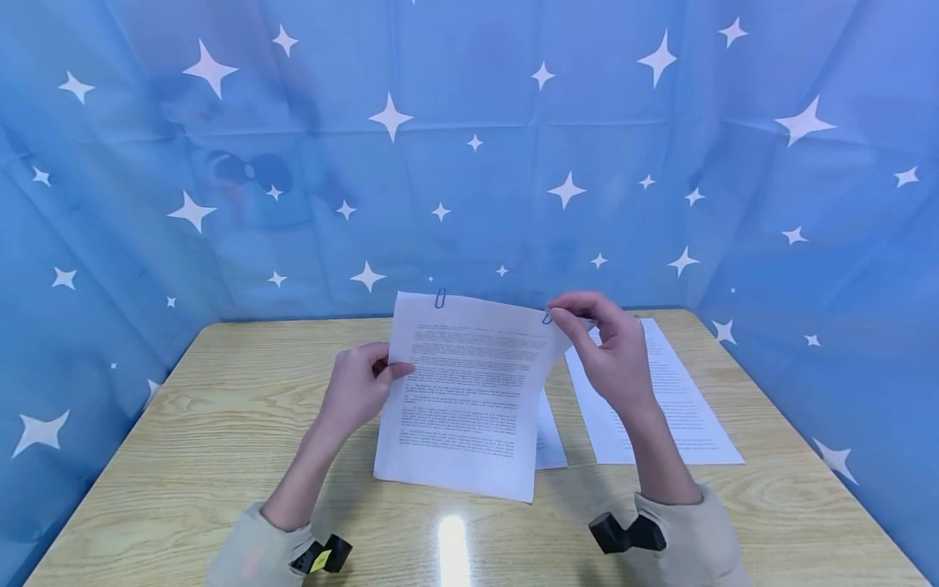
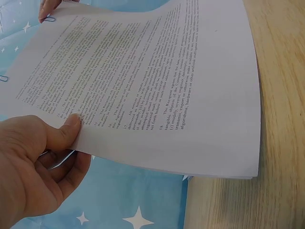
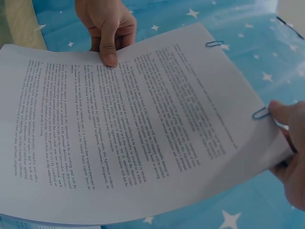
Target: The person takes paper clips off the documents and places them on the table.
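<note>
A stack of printed paper sheets (image 1: 469, 399) is held up, tilted, over the table. My left hand (image 1: 361, 383) pinches its left edge, thumb on the printed face and fingers behind. At the top right corner my right hand (image 1: 609, 350) grips the stack, thumb and fingertips beside a blue paper clip (image 3: 261, 113) on the top edge. Another blue paper clip (image 1: 440, 298) sits on the same edge nearer the left corner. In the left wrist view, several layers show at the lower corner of the stack.
On the wooden table (image 1: 257, 391), a printed page (image 1: 682, 408) lies at the right. Part of another sheet (image 1: 548, 440) shows from under the held stack. Blue cloth (image 1: 469, 163) with white stars hangs behind the table and along both sides.
</note>
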The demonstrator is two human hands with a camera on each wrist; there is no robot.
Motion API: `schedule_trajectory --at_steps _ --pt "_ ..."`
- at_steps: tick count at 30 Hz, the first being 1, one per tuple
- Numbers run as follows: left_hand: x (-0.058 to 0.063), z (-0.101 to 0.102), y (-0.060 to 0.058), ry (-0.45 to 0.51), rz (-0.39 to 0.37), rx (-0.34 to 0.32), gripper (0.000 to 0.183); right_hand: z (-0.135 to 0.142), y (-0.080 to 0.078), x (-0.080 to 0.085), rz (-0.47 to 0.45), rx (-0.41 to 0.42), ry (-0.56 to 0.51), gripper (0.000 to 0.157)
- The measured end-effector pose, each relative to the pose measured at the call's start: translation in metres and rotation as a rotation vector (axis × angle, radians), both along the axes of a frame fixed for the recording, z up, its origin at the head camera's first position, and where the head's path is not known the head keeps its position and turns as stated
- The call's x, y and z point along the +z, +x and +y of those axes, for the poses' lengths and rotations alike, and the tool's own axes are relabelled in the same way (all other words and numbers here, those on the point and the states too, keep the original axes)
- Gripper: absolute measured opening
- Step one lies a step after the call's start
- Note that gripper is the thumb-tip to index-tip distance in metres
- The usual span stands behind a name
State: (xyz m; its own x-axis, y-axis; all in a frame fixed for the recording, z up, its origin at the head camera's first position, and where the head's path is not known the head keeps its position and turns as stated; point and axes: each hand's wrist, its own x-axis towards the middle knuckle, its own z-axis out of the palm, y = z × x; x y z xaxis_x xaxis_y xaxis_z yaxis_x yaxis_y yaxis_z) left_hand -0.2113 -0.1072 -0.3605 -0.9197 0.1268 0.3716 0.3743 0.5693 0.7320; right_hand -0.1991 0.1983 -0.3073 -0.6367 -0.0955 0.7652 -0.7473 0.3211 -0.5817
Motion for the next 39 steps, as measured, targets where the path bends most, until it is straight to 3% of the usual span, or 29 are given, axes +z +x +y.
schedule_trajectory --at_steps 7,14,31,39 --pt "0.001 0.0 0.001 0.009 -0.009 -0.011 0.011 -0.001 0.001 0.0 -0.01 -0.074 0.011 0.011" --pt "0.001 -0.001 0.001 0.008 -0.019 -0.012 0.013 -0.002 0.001 0.0 0.035 -0.079 0.004 0.01" --pt "0.001 -0.014 -0.003 0.011 -0.031 -0.005 0.015 0.001 0.001 0.004 0.064 -0.064 -0.151 0.009" --pt "0.003 -0.017 -0.005 0.059 -0.041 -0.012 0.013 0.003 0.001 0.006 0.057 -0.114 -0.176 0.012"
